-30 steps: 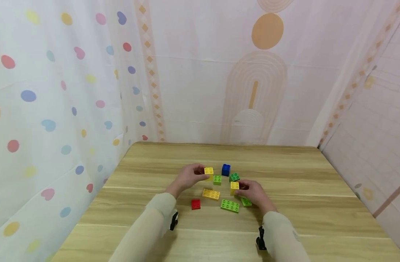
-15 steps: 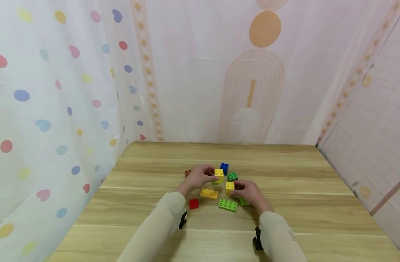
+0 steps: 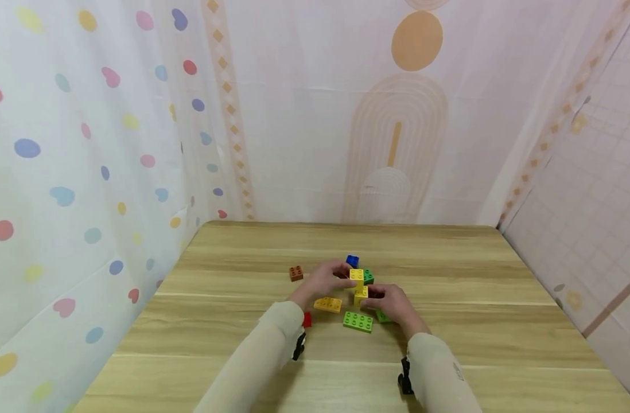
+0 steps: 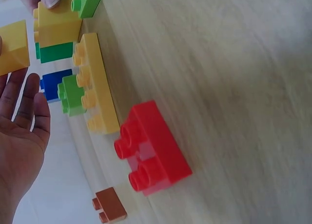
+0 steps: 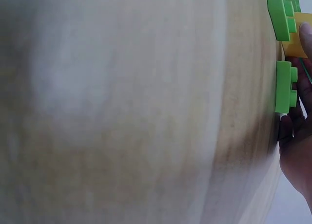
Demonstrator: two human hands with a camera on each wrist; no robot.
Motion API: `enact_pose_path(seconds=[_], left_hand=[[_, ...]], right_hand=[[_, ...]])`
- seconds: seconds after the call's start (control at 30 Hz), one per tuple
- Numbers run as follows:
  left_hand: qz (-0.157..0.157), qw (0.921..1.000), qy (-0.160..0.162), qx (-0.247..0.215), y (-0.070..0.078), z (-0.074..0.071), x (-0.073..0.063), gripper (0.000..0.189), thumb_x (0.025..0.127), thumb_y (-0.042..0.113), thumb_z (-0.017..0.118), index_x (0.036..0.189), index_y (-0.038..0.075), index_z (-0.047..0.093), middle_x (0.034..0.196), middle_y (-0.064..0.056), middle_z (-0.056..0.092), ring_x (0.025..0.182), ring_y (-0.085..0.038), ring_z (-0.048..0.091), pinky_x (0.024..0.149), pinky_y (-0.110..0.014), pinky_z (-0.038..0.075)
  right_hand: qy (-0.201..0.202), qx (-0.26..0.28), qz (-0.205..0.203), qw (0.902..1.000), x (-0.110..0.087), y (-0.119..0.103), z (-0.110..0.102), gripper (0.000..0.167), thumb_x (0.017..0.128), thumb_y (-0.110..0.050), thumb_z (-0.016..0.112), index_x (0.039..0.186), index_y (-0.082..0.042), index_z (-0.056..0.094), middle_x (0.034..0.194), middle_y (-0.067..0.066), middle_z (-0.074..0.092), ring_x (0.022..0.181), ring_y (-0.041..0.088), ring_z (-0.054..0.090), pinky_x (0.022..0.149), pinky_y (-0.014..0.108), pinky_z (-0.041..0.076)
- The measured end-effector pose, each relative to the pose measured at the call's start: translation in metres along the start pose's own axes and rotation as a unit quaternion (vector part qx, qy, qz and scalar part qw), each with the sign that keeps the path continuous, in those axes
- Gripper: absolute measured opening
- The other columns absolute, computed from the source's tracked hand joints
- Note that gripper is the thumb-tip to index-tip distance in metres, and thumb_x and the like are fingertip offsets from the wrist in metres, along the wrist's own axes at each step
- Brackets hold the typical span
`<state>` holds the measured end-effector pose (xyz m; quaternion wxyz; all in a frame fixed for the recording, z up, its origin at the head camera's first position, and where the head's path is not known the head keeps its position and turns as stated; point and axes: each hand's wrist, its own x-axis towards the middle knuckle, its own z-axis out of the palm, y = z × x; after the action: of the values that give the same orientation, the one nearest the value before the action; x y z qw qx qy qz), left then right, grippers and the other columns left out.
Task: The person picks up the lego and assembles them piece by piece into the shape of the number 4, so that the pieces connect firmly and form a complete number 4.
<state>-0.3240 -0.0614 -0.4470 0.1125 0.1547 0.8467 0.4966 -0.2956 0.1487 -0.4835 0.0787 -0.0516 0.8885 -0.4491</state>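
My left hand (image 3: 325, 281) pinches a yellow building brick (image 3: 357, 276) between thumb and fingers. My right hand (image 3: 395, 302) holds another yellow brick (image 3: 361, 297) by its side, low at the table. In the head view the left brick appears just above and behind the right one. The left wrist view shows a small gap between the left brick (image 4: 14, 47) and the studs of the right brick (image 4: 59, 25). Beside the right hand lies a small light green brick (image 5: 282, 86), partly hidden in the head view. A dark green brick (image 3: 368, 276) and a blue brick (image 3: 352, 261) stand just behind.
On the wooden table (image 3: 232, 252), a long orange-yellow brick (image 3: 328, 304) and a long light green brick (image 3: 358, 322) lie nearer me. A red brick (image 4: 153, 148) sits by my left forearm, a brown one (image 3: 296, 273) left of that hand. Another light green brick (image 4: 73, 95) is near the blue.
My left hand has carried its yellow brick rightward, to above the other yellow brick. The right hand has stayed nearly in place. The brown brick has come into sight.
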Motion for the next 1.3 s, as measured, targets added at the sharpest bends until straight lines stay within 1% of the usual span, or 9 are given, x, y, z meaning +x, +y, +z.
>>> enact_pose_path(seconds=[0.17, 0.37, 0.53, 0.73, 0.9, 1.03, 1.17, 1.3], left_hand=[[0.014, 0.9994, -0.013, 0.030, -0.001, 0.005, 0.003, 0.027, 0.090, 0.027, 0.076, 0.113, 0.017, 0.068, 0.104, 0.003, 0.064, 0.099, -0.017, 0.058, 0.090, -0.040, 0.048], [0.021, 0.9988, -0.027, 0.037, 0.000, 0.007, 0.004, 0.028, 0.091, 0.026, 0.075, 0.116, 0.015, 0.068, 0.100, 0.003, 0.065, 0.093, -0.016, 0.059, 0.083, -0.036, 0.050], [0.037, 0.9977, -0.028, 0.049, 0.000, 0.010, 0.002, 0.027, 0.091, 0.024, 0.074, 0.115, 0.013, 0.068, 0.097, 0.004, 0.065, 0.089, -0.014, 0.059, 0.080, -0.033, 0.050], [0.059, 0.9952, -0.029, 0.073, 0.000, 0.011, 0.001, 0.026, 0.092, 0.022, 0.074, 0.115, 0.013, 0.069, 0.093, 0.005, 0.063, 0.086, -0.013, 0.057, 0.076, -0.031, 0.048], [0.068, 0.9932, -0.026, 0.091, 0.000, 0.012, 0.001, 0.030, 0.091, 0.023, 0.074, 0.119, 0.013, 0.069, 0.093, 0.006, 0.063, 0.086, -0.012, 0.056, 0.075, -0.030, 0.048], [0.079, 0.9910, -0.024, 0.106, 0.000, 0.014, 0.002, 0.033, 0.092, 0.023, 0.074, 0.122, 0.012, 0.068, 0.095, 0.007, 0.063, 0.085, -0.011, 0.056, 0.073, -0.028, 0.048], [0.077, 0.9909, -0.025, 0.108, -0.001, 0.015, 0.003, 0.037, 0.091, 0.023, 0.075, 0.125, 0.010, 0.067, 0.097, 0.006, 0.065, 0.085, -0.011, 0.056, 0.073, -0.028, 0.049], [0.067, 0.9922, -0.026, 0.102, -0.004, 0.015, 0.002, 0.040, 0.091, 0.023, 0.075, 0.128, 0.010, 0.066, 0.098, 0.006, 0.064, 0.084, -0.012, 0.055, 0.071, -0.028, 0.048]], right_hand=[[0.000, -0.002, -0.009, 1.0000, 0.000, 0.000, 0.000, 0.044, 0.086, -0.029, 0.078, 0.124, -0.008, 0.069, 0.123, 0.009, 0.067, 0.121, 0.031, 0.056, 0.102, 0.052, 0.040], [0.000, -0.001, -0.017, 0.9999, 0.000, 0.001, 0.001, 0.042, 0.087, -0.028, 0.077, 0.125, -0.009, 0.069, 0.123, 0.007, 0.067, 0.120, 0.030, 0.057, 0.102, 0.052, 0.040], [-0.001, -0.001, -0.023, 0.9997, 0.000, 0.001, 0.002, 0.044, 0.087, -0.029, 0.077, 0.126, -0.009, 0.069, 0.126, 0.009, 0.066, 0.122, 0.033, 0.055, 0.103, 0.053, 0.040], [0.007, 0.004, -0.023, 0.9997, 0.000, 0.004, 0.004, 0.040, 0.087, -0.029, 0.077, 0.123, -0.011, 0.071, 0.124, 0.007, 0.067, 0.121, 0.031, 0.056, 0.102, 0.053, 0.040], [0.011, 0.015, -0.025, 0.9995, -0.001, 0.003, 0.004, 0.038, 0.088, -0.027, 0.077, 0.121, -0.010, 0.071, 0.122, 0.007, 0.067, 0.119, 0.031, 0.057, 0.101, 0.053, 0.041], [0.013, 0.014, -0.027, 0.9994, -0.003, 0.002, 0.004, 0.037, 0.087, -0.027, 0.078, 0.120, -0.011, 0.072, 0.119, 0.006, 0.069, 0.117, 0.029, 0.058, 0.099, 0.051, 0.043], [0.010, 0.006, -0.029, 0.9995, -0.003, 0.001, 0.003, 0.037, 0.087, -0.028, 0.078, 0.119, -0.011, 0.073, 0.117, 0.004, 0.070, 0.114, 0.028, 0.060, 0.098, 0.051, 0.044], [0.008, 0.005, -0.031, 0.9995, -0.003, 0.001, 0.005, 0.038, 0.086, -0.029, 0.078, 0.120, -0.012, 0.073, 0.117, 0.004, 0.070, 0.113, 0.027, 0.060, 0.098, 0.051, 0.044]])
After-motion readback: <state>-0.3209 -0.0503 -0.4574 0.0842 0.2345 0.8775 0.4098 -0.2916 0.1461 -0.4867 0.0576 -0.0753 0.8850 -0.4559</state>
